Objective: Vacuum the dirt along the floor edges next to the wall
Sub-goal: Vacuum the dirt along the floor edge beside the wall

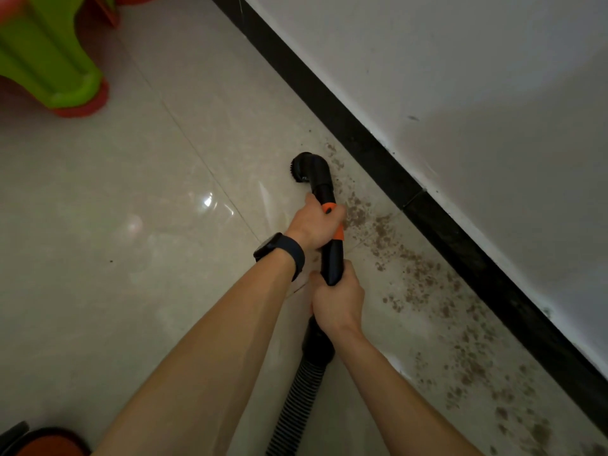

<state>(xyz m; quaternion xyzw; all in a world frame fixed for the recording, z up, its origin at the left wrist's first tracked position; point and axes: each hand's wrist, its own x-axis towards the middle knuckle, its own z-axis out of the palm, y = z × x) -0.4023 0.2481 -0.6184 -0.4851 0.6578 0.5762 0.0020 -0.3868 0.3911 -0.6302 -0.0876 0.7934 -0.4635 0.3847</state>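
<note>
Glossy pale floor tiles (pixel 131 199) run up to a black skirting (pixel 427 209) under a white wall (pixel 477 77). The left grip (pixel 314 225), with a dark watch (pixel 279 250) at its wrist, is wrapped round the vacuum wand (pixel 332 255) at its orange collar. The right grip (pixel 339 301) is just behind it, closed round the wand's rear end where the ribbed hose (pixel 296 399) joins.

The wand looks like stiff, light plastic, so the forward grip should steer it easily. The hose is flexible and will likely drag and tug from behind, which the rear grip is well placed to take up. Ahead of the left grip, the round brush head (pixel 307 167) sits low at the floor. Its bristles probably give a little under pressure.

The dirt (pixel 421 281), loose brown crumbs, lies just right of both grips, between them and the skirting, and trails back towards the person. It looks dry and easily scattered, so a slow pass seems wise. Far off to the left of the grips stands a green plastic stool (pixel 49 54).
</note>
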